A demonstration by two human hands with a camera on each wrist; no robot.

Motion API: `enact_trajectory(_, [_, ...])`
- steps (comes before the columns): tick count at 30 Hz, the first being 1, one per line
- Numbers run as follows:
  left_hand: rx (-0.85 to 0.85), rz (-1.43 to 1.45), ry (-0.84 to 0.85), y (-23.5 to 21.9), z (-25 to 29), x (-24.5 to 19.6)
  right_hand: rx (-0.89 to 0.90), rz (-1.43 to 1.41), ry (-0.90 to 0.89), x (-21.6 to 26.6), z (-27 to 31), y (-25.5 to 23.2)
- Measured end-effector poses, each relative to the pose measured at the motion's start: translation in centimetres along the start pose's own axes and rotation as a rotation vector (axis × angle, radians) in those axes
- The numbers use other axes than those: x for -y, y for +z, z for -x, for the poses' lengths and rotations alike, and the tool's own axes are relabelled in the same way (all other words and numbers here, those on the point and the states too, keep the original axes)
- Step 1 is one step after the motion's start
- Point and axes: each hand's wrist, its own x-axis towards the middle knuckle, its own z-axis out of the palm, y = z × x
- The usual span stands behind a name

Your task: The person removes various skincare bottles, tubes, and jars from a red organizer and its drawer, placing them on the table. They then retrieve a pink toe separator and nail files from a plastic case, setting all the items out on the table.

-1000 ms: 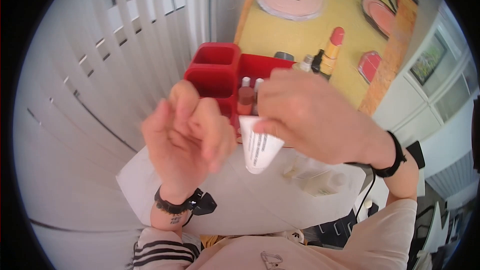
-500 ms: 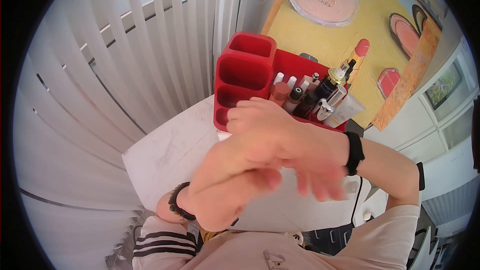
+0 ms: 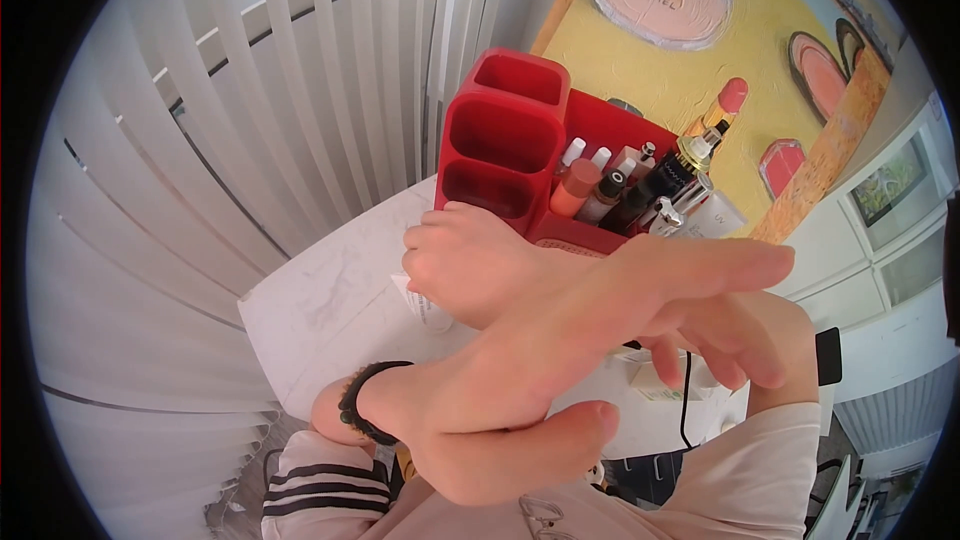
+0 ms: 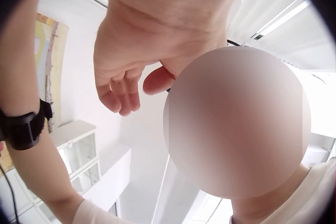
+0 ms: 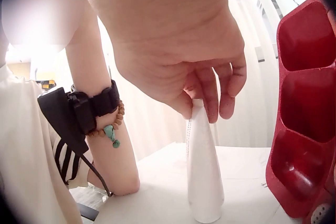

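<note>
My right hand pinches a white squeeze tube by its narrow top end, between thumb and fingers. The tube points down at the marble-patterned table, its wide end low over the tabletop in the right wrist view. Most of it hides behind my hand in the head view. Crossing in front of my right forearm, my left hand holds nothing, its index finger stretched out and the others loosely bent. Just beyond my right hand stands a red organizer with several rounded compartments.
Bottles and tubes of cosmetics fill the organizer's right part. A painting stands behind it, and vertical blinds line the left. On the table's right side a pale box lies beside a black cable.
My right hand has carried the white tube from in front of the organizer leftward and down to the table. My left hand has swung from the left across my right forearm.
</note>
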Motion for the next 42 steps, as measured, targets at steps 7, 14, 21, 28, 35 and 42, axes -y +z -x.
enact_trajectory(7, [-0.036, 0.041, -0.146, 0.1, -0.6, -1.2, -0.056, -0.015, -0.005, -0.5, 0.2, 0.5])
enact_trajectory(14, [-0.133, 0.038, -0.268, 0.6, 0.0, -0.6, -0.107, -0.036, 0.027, -0.3, 0.5, 0.5])
enact_trajectory(21, [-0.014, -0.02, -0.059, 0.3, -0.7, -0.2, -0.146, -0.046, 0.067, -0.4, 1.3, -0.4])
enact_trajectory(28, [0.018, -0.039, -0.028, -0.2, -0.9, 0.0, -0.18, -0.051, 0.109, -0.2, 1.6, -3.0])
enact_trajectory(35, [-0.044, -0.094, 0.074, 1.0, -0.8, 0.4, -0.174, 0.236, 0.18, -2.0, 5.0, -6.4])
enact_trajectory(42, [0.058, -0.163, 0.009, 1.3, -1.9, -0.8, -0.473, 0.362, 0.359, -6.9, 11.0, -14.6])
